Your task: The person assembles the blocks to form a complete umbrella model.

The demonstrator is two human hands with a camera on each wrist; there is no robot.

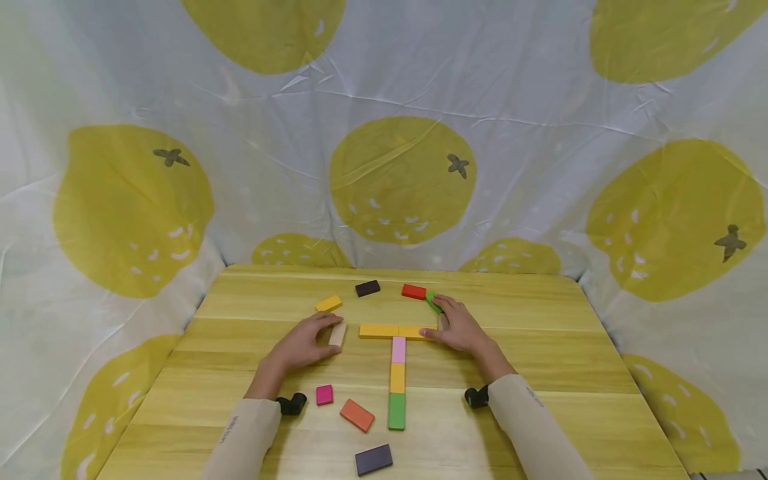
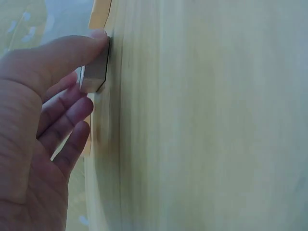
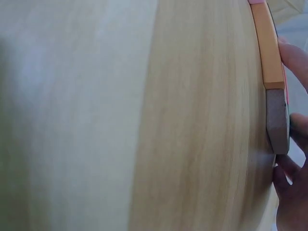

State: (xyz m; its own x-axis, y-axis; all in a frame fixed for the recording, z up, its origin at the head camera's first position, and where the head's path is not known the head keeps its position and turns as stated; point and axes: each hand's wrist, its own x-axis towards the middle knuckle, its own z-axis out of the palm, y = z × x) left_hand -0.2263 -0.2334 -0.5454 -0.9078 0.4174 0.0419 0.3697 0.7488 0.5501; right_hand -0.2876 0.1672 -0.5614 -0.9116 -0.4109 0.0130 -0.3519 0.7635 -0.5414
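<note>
Pale block (image 1: 337,335) sits left of the frame's centre, pinched by the left hand (image 1: 305,341), with the thumb at its near end and the fingers at its far end; that end-to-end grip probably leaves its long sides free to be set against something. It lies apart from the crossbar of a T on the table (image 1: 606,400). Two yellow blocks (image 1: 379,331) meet end to end there, and an end block (image 3: 276,115) continues the bar at its right end, flush enough to suggest deliberate alignment. Over that end spreads the right hand (image 1: 461,328), its thumb on the bar, which seems a way of steadying it; whether the fingers grasp the end block or merely touch it, I cannot tell. Below the bar, a pink block (image 1: 399,350), a yellow block (image 1: 397,378) and a green block (image 1: 397,412) run in one straight stem towards the bottom of the frame. Looser pieces lie at odd angles outside the T, such as the red block (image 1: 414,291) at upper centre and the magenta block (image 1: 324,395) at lower left, seemingly placed to keep the middle uncluttered.
</note>
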